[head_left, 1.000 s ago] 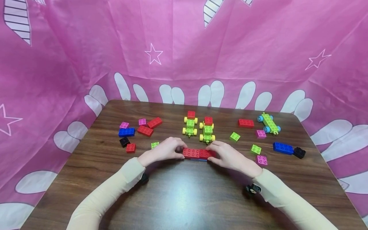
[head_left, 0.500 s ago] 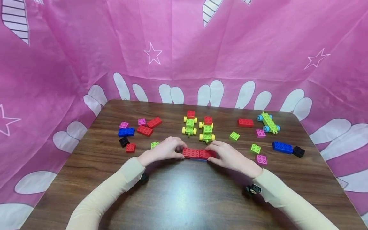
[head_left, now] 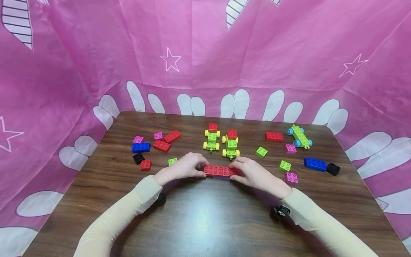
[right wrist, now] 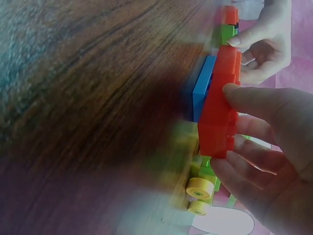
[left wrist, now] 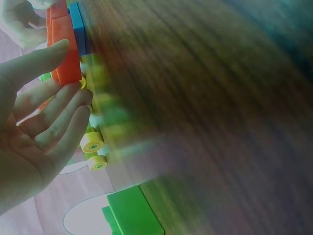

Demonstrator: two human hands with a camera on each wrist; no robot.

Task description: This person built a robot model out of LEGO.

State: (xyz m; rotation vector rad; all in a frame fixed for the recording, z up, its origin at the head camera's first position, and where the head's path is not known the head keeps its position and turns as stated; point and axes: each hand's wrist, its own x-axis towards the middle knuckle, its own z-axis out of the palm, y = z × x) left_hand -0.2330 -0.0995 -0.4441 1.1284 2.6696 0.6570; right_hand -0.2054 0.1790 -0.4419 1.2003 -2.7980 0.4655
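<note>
Two red bricks lie end to end, a left red brick (head_left: 213,170) and a right red brick (head_left: 226,172). Both sit on a blue brick (right wrist: 202,88), which shows as a thin strip under them in the head view. My left hand (head_left: 187,166) pinches the left end of the row, thumb on the near side. The opposite end is held by my right hand (head_left: 253,174), its thumb on the near face and fingers at the end and far side. Much of the right red brick is hidden by my fingers in the head view.
Behind the hands stand two green cars with yellow wheels, a left car (head_left: 212,137) and a right car (head_left: 231,144). Several loose bricks lie at left, including a blue one (head_left: 141,147). At right are another blue brick (head_left: 315,164) and a blue-wheeled base (head_left: 300,137).
Almost nothing differs. My right hand has shifted very slightly left along the red bricks, while my left hand keeps its hold.
</note>
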